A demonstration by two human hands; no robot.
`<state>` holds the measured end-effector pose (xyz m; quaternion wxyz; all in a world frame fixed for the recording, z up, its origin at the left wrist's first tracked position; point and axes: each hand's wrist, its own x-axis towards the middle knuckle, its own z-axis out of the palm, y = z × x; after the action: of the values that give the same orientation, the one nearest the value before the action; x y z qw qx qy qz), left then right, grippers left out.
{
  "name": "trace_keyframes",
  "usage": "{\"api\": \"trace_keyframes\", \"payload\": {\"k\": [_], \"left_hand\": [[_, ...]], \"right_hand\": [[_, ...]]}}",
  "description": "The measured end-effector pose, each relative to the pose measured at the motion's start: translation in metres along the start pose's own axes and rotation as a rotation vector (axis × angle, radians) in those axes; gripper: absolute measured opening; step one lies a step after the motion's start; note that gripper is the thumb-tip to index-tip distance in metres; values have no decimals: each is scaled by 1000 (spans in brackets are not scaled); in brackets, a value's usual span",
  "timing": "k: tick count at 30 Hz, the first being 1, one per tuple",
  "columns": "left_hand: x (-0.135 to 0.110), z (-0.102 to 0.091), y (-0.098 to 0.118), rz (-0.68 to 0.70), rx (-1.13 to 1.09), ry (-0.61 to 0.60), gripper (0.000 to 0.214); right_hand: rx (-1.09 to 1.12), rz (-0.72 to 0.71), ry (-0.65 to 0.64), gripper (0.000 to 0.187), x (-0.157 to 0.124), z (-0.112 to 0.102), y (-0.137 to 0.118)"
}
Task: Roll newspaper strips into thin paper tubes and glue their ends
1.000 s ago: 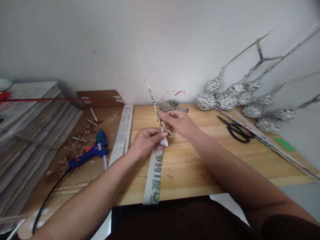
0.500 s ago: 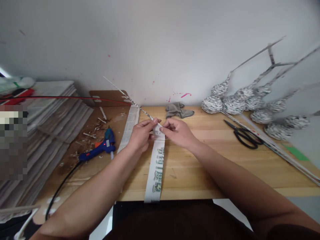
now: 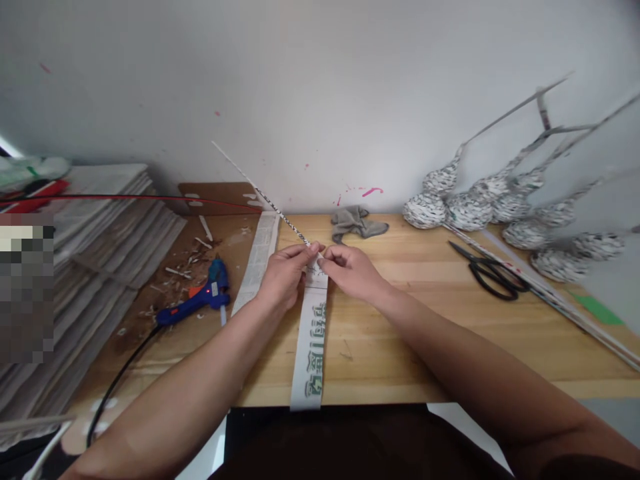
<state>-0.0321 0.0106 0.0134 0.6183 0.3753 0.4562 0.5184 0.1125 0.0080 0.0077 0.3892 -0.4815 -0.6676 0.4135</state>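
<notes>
L hand (image 3: 285, 277) pinches thin stick (image 3: 260, 193), which slants up-left; R hand (image 3: 350, 270) pinches paper strip (image 3: 311, 333) end against it; rest of strip lies flat on table (image 3: 450, 333). Risk: a slack pinch prob. lets the strip slip askew; glue gun (image 3: 193, 303) near L forearm, lamp lit.

hands: 2, left hand (image 3: 283, 277) and right hand (image 3: 350, 273)
stick (image 3: 260, 193): 1, thin, rolled
strips: 2, one printed strip (image 3: 311, 340), one newsprint strip (image 3: 256, 260)
glue gun (image 3: 193, 301): 1
scissors (image 3: 493, 273): 1 pair
cloth (image 3: 356, 222): 1, grey
wound balls (image 3: 433, 210) with stems: at least 7; far ones blurred, exact count unclear
newspaper stack (image 3: 100, 233): 1
cardboard (image 3: 215, 197): 1 piece
red wire (image 3: 125, 197): 1
green patch (image 3: 597, 310): 1
</notes>
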Motion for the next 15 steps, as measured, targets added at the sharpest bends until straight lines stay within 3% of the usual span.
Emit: {"api": "trace_keyframes", "payload": {"k": [6, 11, 15], "left_hand": [[4, -5, 4, 28, -9, 69, 36], [1, -3, 2, 3, 19, 33, 35], [2, -2, 2, 7, -2, 63, 35]], "right_hand": [[66, 91, -31, 14, 2, -1, 3], [120, 11, 75, 19, 1, 2, -2], [92, 16, 54, 11, -1, 3, -1]]}}
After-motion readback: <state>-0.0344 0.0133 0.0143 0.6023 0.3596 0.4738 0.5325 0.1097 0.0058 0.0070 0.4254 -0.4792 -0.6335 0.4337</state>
